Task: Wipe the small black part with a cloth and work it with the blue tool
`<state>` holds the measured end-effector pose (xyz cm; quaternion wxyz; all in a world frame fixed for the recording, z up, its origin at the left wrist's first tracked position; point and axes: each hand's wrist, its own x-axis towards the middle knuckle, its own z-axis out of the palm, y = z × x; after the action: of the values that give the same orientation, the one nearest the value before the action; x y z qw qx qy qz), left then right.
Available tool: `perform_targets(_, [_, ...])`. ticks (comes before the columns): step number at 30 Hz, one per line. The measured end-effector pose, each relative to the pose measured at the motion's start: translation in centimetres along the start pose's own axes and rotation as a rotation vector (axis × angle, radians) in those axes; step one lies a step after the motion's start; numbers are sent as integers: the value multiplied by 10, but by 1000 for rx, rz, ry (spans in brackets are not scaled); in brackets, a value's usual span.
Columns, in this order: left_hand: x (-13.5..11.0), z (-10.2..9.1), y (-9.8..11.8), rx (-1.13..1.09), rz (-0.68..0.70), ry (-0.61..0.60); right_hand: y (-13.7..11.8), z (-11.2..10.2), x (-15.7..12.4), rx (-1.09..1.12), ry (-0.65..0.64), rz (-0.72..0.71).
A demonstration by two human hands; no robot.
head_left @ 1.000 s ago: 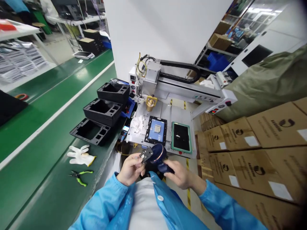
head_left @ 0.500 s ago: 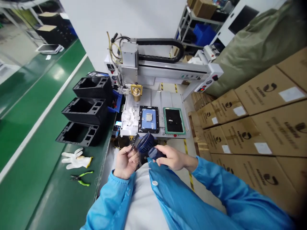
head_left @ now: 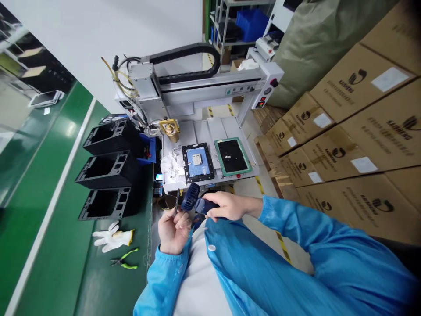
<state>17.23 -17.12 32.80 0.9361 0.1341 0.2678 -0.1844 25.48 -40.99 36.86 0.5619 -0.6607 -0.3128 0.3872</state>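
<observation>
My right hand is closed around the handle of a small dark blue handheld fan, whose round slotted head tilts toward my left hand. My left hand pinches a thin dark flat part, upright and seen nearly edge-on, just left of the fan head; I cannot tell whether the two touch. Beyond my hands, a black frame with a blue gridded middle lies on the white machine bed, carrying a small pale block. To its right is a green-rimmed black panel.
A gantry machine with a brass-coloured head spans the bed. On the green bench at left stand several black housings, a white glove and green-handled pliers. Stacked cardboard boxes line the right side.
My view has turned, so the bench and machine appear shifted and rotated. The flat part in my left hand stands more upright. Both hands keep their hold.
</observation>
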Motion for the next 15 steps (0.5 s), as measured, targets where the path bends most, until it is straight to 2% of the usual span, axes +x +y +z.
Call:
perform_targets(9, [-4,1,-2,-24,33,1,-8,-2,0,-38,-11,-20])
perform_targets(15, [-6,-5,-5,-63,35,-5,-1,-1,0,-71,-23,-30])
